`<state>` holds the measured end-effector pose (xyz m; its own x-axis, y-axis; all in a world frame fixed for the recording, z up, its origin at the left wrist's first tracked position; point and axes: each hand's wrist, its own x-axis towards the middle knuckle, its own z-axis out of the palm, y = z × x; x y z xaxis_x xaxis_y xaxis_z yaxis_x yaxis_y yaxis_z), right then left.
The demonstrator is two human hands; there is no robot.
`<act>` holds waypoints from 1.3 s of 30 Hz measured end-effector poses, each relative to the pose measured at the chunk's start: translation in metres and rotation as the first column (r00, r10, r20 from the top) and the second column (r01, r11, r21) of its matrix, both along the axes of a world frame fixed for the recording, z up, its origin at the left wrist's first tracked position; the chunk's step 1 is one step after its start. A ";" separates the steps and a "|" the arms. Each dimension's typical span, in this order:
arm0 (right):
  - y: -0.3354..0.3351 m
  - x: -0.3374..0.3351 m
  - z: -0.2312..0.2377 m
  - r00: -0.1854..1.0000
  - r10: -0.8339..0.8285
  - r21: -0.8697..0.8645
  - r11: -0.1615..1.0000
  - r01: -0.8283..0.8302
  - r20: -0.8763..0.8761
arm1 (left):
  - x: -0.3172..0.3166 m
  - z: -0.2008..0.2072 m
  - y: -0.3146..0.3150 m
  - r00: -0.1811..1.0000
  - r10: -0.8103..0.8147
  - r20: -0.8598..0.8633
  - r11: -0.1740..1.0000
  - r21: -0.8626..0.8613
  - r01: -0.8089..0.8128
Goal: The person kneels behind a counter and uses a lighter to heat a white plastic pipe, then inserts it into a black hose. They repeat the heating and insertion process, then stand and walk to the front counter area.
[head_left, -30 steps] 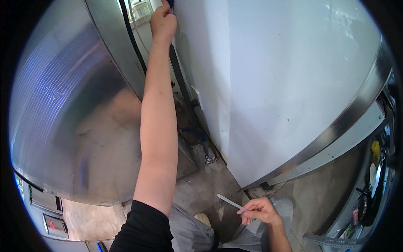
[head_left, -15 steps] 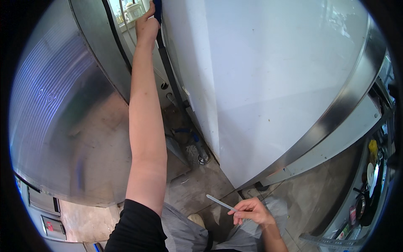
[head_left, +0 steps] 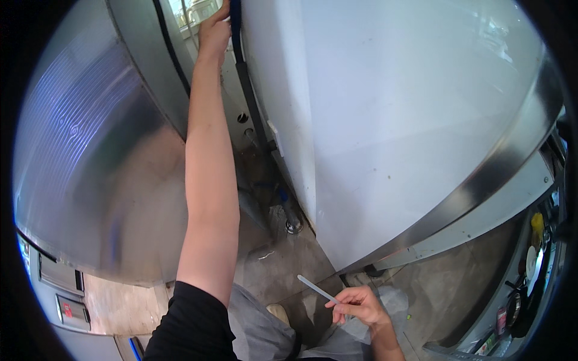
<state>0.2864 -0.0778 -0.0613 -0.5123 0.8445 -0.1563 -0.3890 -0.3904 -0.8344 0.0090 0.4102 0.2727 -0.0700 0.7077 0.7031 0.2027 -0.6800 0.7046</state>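
My left arm stretches far up into the narrow gap between a steel cabinet and a large white panel. At the top edge my left hand (head_left: 215,39) is closed, its fingers partly cut off, right beside a dark blue tube-like piece (head_left: 236,30). What it grips, if anything, I cannot make out. Below that piece a black pipe (head_left: 251,99) runs down the gap. Low on the right, my right hand (head_left: 358,307) pinches one end of a thin, flat, whitish strip (head_left: 317,289). The strip's free end points up and left, above the floor.
The brushed steel cabinet (head_left: 90,180) stands on the left. The white panel (head_left: 409,120) fills the right, with a steel edge (head_left: 481,186). A floor drain (head_left: 294,226) lies under the pipes. At far right is a grey shelf (head_left: 469,343) with a pan and small items.
My left hand has moved slightly higher, so more of it is cut off by the top edge. My right hand keeps the strip almost where it was. The view has shifted a little.
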 end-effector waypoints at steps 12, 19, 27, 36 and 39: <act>-0.001 -0.002 0.000 1.000 -0.014 0.000 1.000 0.014 0.009 | 0.000 -0.002 0.022 0.994 -0.098 0.052 0.994 0.052 0.095; -0.002 -0.002 -0.002 0.999 -0.034 -0.023 0.999 0.034 0.008 | 0.014 -0.001 -0.012 0.999 -0.017 0.034 0.995 0.098 0.013; -0.002 -0.002 -0.007 0.999 -0.049 -0.011 0.999 0.049 0.016 | 0.006 0.006 -0.013 0.998 -0.032 -0.051 0.999 0.031 0.033; -0.002 -0.004 -0.009 0.997 -0.075 -0.002 0.997 0.075 0.022 | 0.016 0.003 -0.020 1.000 0.003 -0.001 0.996 0.089 -0.003; -0.003 -0.004 -0.010 0.996 -0.087 0.002 0.996 0.087 0.024 | 0.012 0.002 -0.013 0.999 0.018 0.029 1.000 0.013 -0.018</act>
